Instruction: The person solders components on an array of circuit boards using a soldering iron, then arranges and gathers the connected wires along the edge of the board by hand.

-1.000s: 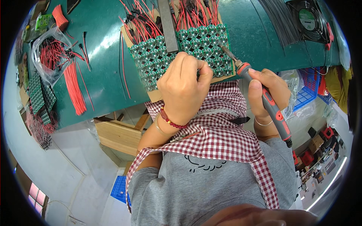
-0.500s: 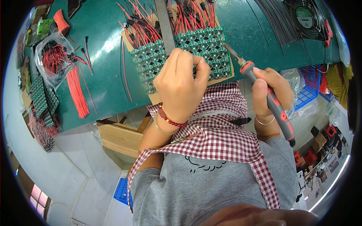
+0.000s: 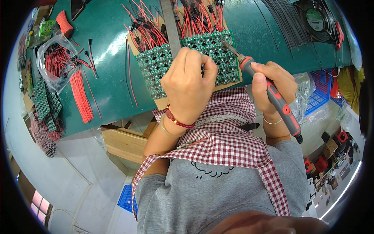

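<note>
A: Where are the hands?

B: The left hand point(image 3: 187, 84) lies curled over the panel of small green circuit boards point(image 3: 156, 66) at the near edge of the green table point(image 3: 105, 89), its fingers bent down onto the boards. Whether they pinch a wire underneath I cannot tell, the back of the hand hides it.

A: And the other?

B: The right hand point(image 3: 272, 84) is clamped around a grey and red soldering iron point(image 3: 272, 95), held like a pen, with the metal tip resting on the boards just beside the left fingertips.

A: What sits on the boards?

B: Red and black wires point(image 3: 194, 19) rise from the far rows and fan away from the person. A grey metal bar point(image 3: 171, 21) lies across the panel, splitting it in two halves, and brown card shows under its edges.

A: Any containers?

B: A clear plastic bag point(image 3: 54, 64) on the left of the table, open and full of red wires with black ends. Just beside it lies a loose bundle of cut red wires point(image 3: 82, 97), outside the bag. A blue plastic crate point(image 3: 317, 91) stands below the table on the right; its contents are too unclear to name.

A: Anything else?

B: Strips of green boards point(image 3: 44, 103) stacked at the left edge, a black fan point(image 3: 317, 19) at the far right corner, and a sheaf of thin black wires point(image 3: 280, 21) next to it
</note>
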A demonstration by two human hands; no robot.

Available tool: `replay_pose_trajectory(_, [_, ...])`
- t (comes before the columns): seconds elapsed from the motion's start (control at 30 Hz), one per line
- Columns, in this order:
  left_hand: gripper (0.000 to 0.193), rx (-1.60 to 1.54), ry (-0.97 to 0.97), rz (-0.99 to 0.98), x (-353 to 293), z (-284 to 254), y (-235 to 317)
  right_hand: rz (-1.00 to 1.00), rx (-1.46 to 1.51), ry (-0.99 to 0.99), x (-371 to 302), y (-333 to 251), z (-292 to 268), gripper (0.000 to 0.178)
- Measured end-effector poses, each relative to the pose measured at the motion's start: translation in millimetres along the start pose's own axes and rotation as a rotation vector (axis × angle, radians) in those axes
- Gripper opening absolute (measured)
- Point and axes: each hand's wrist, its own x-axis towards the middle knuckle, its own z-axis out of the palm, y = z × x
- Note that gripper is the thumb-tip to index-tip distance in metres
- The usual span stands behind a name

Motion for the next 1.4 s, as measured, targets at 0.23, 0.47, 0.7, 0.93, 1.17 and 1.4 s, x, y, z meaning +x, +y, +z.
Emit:
replay_pose_trajectory(0.23, [0.020, -0.002, -0.033, 0.005, 2, -2, 2, -0.052, -0.018, -0.002, 1, 0, 2, 0.014])
replay_pose_trajectory(0.47, [0.018, -0.013, 0.005, 0.007, 2, -1, 1, -0.054, -0.019, 0.001, 1, -1, 3, 0.015])
replay_pose_trajectory(0.7, [0.019, -0.006, -0.027, -0.005, 2, 1, 2, -0.020, -0.013, -0.005, 0, -3, 1, 0.014])
replay_pose_trajectory(0.93, [0.018, 0.008, 0.027, 0.010, 5, -1, 0, -0.015, -0.023, 0.047, -3, -3, -2, 0.013])
replay_pose_trajectory(1.17, [0.018, 0.043, 0.021, 0.011, 2, 5, 2, -0.026, -0.015, 0.013, -3, -2, 2, 0.014])
replay_pose_trajectory(1.4, [0.018, 0.073, -0.031, 0.004, 1, 8, 3, -0.028, -0.029, 0.013, -3, -3, 4, 0.015])
